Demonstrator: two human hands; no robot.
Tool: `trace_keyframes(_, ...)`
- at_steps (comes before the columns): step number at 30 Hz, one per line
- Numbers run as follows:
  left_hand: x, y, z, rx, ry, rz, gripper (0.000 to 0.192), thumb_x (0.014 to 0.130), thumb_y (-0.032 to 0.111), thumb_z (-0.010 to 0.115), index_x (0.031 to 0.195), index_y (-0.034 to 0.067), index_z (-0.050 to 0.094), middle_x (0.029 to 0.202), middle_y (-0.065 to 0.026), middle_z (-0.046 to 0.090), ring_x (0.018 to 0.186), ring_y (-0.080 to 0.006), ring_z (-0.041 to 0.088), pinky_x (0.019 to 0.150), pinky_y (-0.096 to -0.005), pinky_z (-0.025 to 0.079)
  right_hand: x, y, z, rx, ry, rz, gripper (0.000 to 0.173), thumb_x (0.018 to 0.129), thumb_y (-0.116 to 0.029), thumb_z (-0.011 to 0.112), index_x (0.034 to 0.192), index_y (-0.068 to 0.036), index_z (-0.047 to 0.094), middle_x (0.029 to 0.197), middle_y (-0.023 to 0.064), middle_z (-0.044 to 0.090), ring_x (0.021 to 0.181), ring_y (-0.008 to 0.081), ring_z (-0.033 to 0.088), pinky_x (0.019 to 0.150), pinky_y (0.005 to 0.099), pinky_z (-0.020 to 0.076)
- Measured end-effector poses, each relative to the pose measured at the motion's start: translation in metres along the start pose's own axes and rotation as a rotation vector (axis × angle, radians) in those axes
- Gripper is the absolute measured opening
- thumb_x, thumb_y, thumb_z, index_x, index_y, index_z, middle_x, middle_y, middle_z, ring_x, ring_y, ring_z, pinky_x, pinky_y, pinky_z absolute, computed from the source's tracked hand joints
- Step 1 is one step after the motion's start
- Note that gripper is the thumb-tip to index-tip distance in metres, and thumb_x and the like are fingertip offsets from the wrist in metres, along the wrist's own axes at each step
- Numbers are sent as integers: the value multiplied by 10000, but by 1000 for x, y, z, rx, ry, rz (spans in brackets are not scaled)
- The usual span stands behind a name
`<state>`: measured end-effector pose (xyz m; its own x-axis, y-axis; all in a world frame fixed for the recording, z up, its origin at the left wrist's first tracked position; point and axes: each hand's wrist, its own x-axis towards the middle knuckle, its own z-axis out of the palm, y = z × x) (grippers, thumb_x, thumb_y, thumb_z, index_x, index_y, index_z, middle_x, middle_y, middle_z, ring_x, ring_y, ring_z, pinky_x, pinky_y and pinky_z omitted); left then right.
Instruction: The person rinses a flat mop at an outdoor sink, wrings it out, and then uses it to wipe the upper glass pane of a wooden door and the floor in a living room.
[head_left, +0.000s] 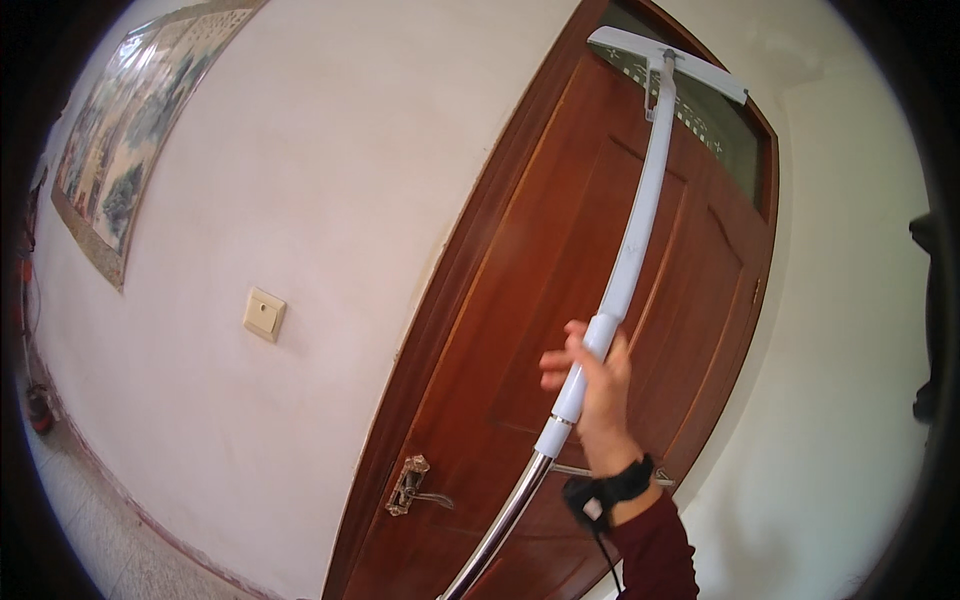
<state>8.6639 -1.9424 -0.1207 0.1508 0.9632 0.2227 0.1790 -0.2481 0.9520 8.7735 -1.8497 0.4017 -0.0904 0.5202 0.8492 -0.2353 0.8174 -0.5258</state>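
Note:
My right hand (606, 394) reaches in from the lower right, wrapped around the white sleeve of a long pole (637, 232). The fingers are slightly blurred and look loosely curled, their tips showing left of the pole. Below the sleeve the shaft turns to shiny chrome and runs off the bottom edge. At its top sits a wide white squeegee-like head (705, 73), in front of the glass pane (739, 161) above a reddish-brown wooden door (555, 262). Whether the head touches the glass I cannot tell. My left hand is out of view.
A lever door handle (409, 487) sits low on the door's left side. Behind my wrist a thin metal bar (571, 470) crosses the door. A light switch (265, 314) and a hanging landscape picture (127, 150) are on the left wall. Dark objects (930, 315) stand at the right rim.

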Motion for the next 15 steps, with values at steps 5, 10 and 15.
trace_keyframes(5,16,12,32,-293,-213,-54,302,789,271,714,894,-7,657,749,-98,636,697,-208,595,650,-408,480,-52,20,-36,36,-92,154,410,923,-151,573,1242,-7,359,772,85,537,464,157,562,377,263,479)
trace_keyframes(10,28,70,73,-314,-175,-155,283,783,270,728,754,31,581,697,-72,596,595,-138,551,518,-334,429,-21,19,-72,84,-104,214,356,916,-113,542,1204,-2,365,622,35,483,385,123,477,341,261,420)
trace_keyframes(15,58,122,107,-296,-79,-155,330,773,273,749,657,54,531,669,-55,572,530,-100,527,437,-288,401,18,15,-106,151,-122,275,247,901,-102,555,1104,-46,426,639,24,463,400,103,450,329,258,379)
